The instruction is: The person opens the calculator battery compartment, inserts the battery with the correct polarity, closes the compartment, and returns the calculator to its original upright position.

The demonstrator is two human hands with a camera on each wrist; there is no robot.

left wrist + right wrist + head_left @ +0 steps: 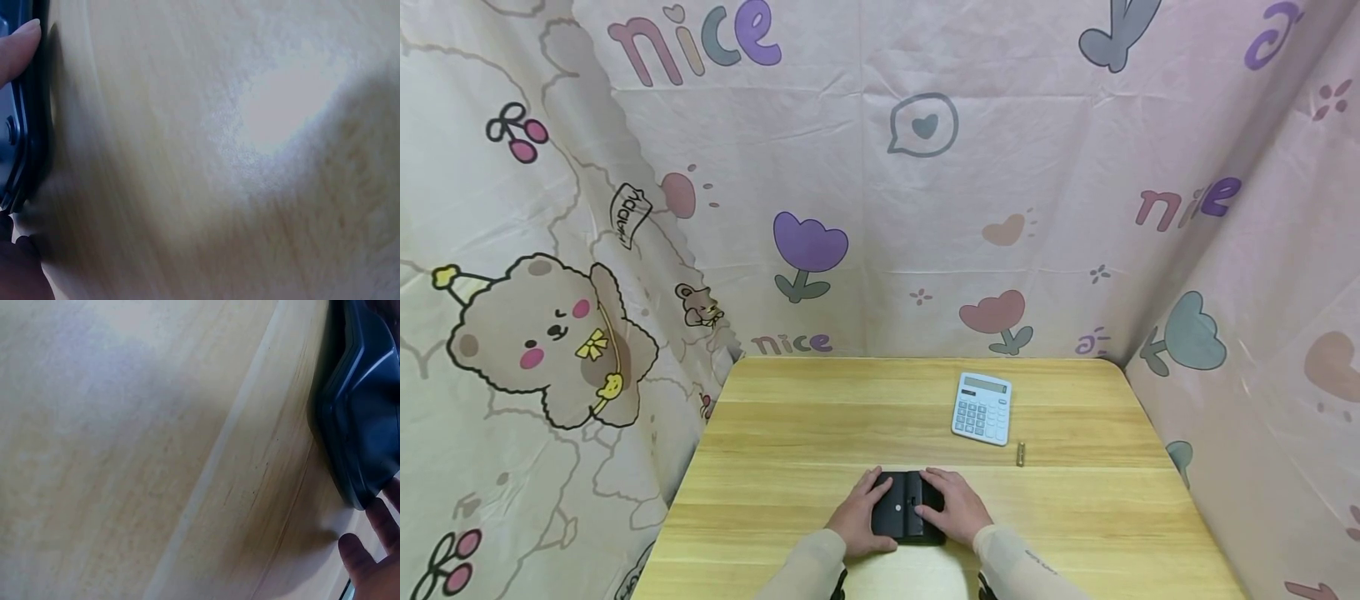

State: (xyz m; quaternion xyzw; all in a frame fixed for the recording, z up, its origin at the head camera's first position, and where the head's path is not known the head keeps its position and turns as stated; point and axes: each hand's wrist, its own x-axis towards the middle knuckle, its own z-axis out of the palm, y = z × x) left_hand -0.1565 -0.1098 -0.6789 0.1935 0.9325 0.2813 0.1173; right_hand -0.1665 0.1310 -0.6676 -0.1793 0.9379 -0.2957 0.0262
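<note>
A flat black device (889, 515) lies on the table near its front edge, a raised ridge running down its middle and a small pale dot beside the ridge. My left hand (856, 517) grips it by the left side, fingers at the far edge and thumb at the near edge. Over the right part, my right hand (958, 507) holds the far edge with its fingers while the thumb lies on the ridge. The left wrist view catches only a dark side of the device (31, 125). In the right wrist view, its angled edge (350, 419) appears beside several fingertips.
A light blue calculator (982, 408) lies face up farther back, right of the hands. Near its lower right corner is a small gold battery (1021, 454). Patterned cloth (880, 192) hangs behind and on both sides of the wooden table (805, 417).
</note>
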